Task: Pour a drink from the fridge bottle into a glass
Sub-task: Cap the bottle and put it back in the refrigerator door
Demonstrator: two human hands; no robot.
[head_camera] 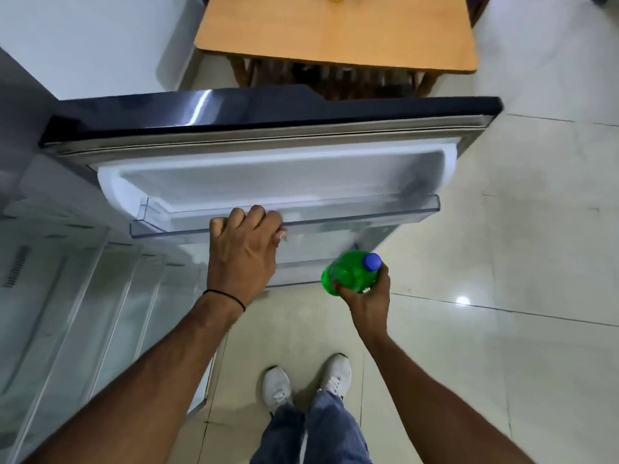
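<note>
Overhead, green bottle [348, 274], blue cap [371, 261] on.

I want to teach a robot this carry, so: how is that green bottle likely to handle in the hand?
The green bottle looks like thin clear plastic, so probably light and squashy if squeezed. Its round body would likely roll if laid down. The blue cap is on, so spilling seems unlikely. The right hand carries it alone, which hints at modest weight.

light: even, bright indoor | glare: spot on floor tile [463, 300], streak on fridge door [201, 105] | blur: mild (motion) | edges: wide-angle bowing
</note>
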